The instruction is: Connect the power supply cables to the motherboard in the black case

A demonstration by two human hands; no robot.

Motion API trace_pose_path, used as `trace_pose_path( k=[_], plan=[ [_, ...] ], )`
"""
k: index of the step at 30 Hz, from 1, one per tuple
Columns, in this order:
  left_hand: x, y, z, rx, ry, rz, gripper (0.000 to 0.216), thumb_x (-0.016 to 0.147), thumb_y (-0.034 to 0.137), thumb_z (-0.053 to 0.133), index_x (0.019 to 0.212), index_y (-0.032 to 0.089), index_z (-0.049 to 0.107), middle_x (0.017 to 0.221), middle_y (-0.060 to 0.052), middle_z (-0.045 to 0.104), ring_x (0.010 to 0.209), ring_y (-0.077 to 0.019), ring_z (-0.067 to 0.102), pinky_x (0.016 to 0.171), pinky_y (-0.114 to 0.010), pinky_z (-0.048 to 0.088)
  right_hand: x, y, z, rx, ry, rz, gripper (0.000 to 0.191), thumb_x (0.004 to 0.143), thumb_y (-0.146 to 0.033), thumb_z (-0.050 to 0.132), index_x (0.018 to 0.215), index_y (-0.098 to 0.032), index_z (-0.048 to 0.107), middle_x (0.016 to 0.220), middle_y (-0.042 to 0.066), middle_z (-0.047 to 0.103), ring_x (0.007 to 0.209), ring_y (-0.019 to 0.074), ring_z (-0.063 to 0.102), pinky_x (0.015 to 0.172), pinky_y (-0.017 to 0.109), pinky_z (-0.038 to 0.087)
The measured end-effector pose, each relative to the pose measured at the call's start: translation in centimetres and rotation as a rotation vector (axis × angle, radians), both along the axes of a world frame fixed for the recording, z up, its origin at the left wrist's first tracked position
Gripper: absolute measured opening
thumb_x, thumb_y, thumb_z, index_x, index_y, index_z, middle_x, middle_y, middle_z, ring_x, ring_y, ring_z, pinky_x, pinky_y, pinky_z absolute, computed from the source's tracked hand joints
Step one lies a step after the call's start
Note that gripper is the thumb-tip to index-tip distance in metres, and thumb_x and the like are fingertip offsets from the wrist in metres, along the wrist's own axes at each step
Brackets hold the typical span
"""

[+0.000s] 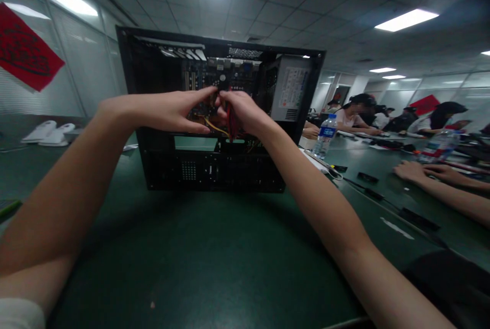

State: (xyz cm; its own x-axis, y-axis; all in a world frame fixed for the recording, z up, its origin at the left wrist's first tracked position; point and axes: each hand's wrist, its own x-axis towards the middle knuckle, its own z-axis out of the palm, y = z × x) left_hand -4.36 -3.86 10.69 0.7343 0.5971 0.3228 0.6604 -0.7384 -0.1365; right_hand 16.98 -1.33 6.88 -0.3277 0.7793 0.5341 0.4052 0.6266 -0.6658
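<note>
An open black computer case (214,170) stands upright on the green table (199,262), its motherboard (214,76) and grey power supply (293,91) facing me. Both my arms reach into it. My left hand (172,110) has its fingers stretched toward the board, fingertips meeting my right hand. My right hand (242,112) is closed around a red cable (231,122) in front of the board, with yellow wires (214,127) hanging just below.
A water bottle (324,136) stands right of the case, with black tools and cables (378,196) on the table beyond. Another person's hands (424,171) rest at the right; more people sit farther back. White objects (49,132) lie at the far left.
</note>
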Motion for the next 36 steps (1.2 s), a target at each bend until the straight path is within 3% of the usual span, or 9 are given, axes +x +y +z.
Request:
trace_pose_path(
  k=[4, 7, 10, 12, 16, 20, 23, 28, 36],
  plan=[
    [0.8, -1.6, 0.1, -0.053, -0.066, -0.104, 0.106, 0.093, 0.055, 0.063, 0.168, 0.019, -0.003, 0.134, -0.012, 0.068, 0.123, -0.0264, 0.064, 0.098, -0.034, 0.049, 0.7, -3.8, 2.5, 0.118, 0.179, 0.064, 0.04, 0.112, -0.044, 0.031, 0.101, -0.016, 0.058, 0.069, -0.005, 0.054, 0.057, 0.0048, 0.057, 0.059, 0.014, 0.047],
    [1.5, -3.3, 0.4, 0.1, -0.122, -0.151, 0.095, 0.098, 0.051, 0.054, 0.168, 0.021, -0.002, 0.124, -0.009, 0.071, 0.109, -0.0238, 0.071, 0.09, -0.033, 0.052, 1.7, -6.1, 3.4, 0.156, 0.191, 0.041, 0.04, 0.111, -0.042, 0.032, 0.098, -0.015, 0.058, 0.069, -0.006, 0.053, 0.057, 0.0017, 0.057, 0.059, 0.011, 0.042],
    [1.8, -5.3, 0.7, 0.407, -0.15, -0.154, 0.076, 0.1, 0.05, 0.045, 0.167, 0.02, 0.024, 0.116, -0.007, 0.074, 0.097, -0.0209, 0.073, 0.088, -0.034, 0.054, 2.8, -7.6, 3.7, 0.184, 0.113, 0.078, 0.047, 0.111, -0.038, 0.025, 0.092, -0.012, 0.059, 0.068, -0.006, 0.056, 0.06, 0.0009, 0.061, 0.061, 0.012, 0.04],
    [1.9, -6.6, 0.8, 0.557, -0.152, -0.203, 0.063, 0.102, 0.052, 0.042, 0.154, 0.018, 0.051, 0.111, -0.006, 0.076, 0.096, -0.0193, 0.073, 0.09, -0.034, 0.055, 3.7, -8.4, 3.7, 0.198, 0.054, 0.174, 0.04, 0.111, -0.033, 0.035, 0.088, -0.012, 0.06, 0.067, -0.005, 0.06, 0.059, 0.0023, 0.063, 0.059, 0.011, 0.043],
    [2.0, -8.4, 0.5, 0.616, -0.103, -0.318, 0.054, 0.105, 0.053, 0.037, 0.121, 0.02, 0.077, 0.109, -0.003, 0.077, 0.103, -0.0177, 0.073, 0.093, -0.031, 0.056, 5.1, -10.1, 3.8, 0.17, -0.092, 0.314, 0.027, 0.107, -0.034, 0.054, 0.091, -0.014, 0.063, 0.076, -0.001, 0.07, 0.06, 0.0077, 0.066, 0.053, 0.015, 0.049],
    [2.3, -9.3, 0.0, 0.482, -0.133, -0.187, 0.057, 0.101, 0.062, 0.037, 0.117, 0.024, 0.076, 0.111, 0.004, 0.074, 0.116, -0.0209, 0.071, 0.098, -0.034, 0.056, 5.8, -11.7, 4.1, 0.234, -0.223, 0.22, 0.037, 0.096, -0.051, 0.069, 0.089, -0.014, 0.067, 0.076, 0.0, 0.069, 0.064, 0.0089, 0.063, 0.054, 0.016, 0.049],
    [2.5, -9.7, -0.1, 0.43, -0.188, -0.217, 0.057, 0.1, 0.063, 0.039, 0.112, 0.023, 0.077, 0.108, 0.004, 0.074, 0.116, -0.0222, 0.071, 0.095, -0.033, 0.056, 5.9, -12.5, 4.3, 0.287, -0.255, 0.19, 0.04, 0.092, -0.052, 0.074, 0.084, -0.013, 0.068, 0.074, 0.0, 0.066, 0.066, 0.0103, 0.062, 0.054, 0.017, 0.05],
    [2.5, -10.0, 0.0, 0.578, -0.211, -0.267, 0.048, 0.103, 0.057, 0.045, 0.108, 0.024, 0.079, 0.101, 0.003, 0.077, 0.096, -0.0152, 0.075, 0.09, -0.028, 0.057, 6.1, -12.5, 4.3, 0.212, -0.162, 0.289, 0.035, 0.096, -0.047, 0.071, 0.093, -0.012, 0.07, 0.08, 0.002, 0.069, 0.071, 0.0124, 0.066, 0.062, 0.022, 0.056],
    [2.2, -7.2, 0.2, 0.576, -0.186, -0.292, 0.049, 0.104, 0.047, 0.052, 0.141, 0.016, 0.058, 0.107, -0.003, 0.079, 0.092, -0.0137, 0.074, 0.081, -0.024, 0.058, 5.5, -12.2, 4.2, 0.209, -0.143, 0.341, 0.018, 0.093, -0.029, 0.075, 0.1, -0.012, 0.074, 0.091, 0.004, 0.073, 0.086, 0.0161, 0.069, 0.074, 0.027, 0.059]
  ],
)
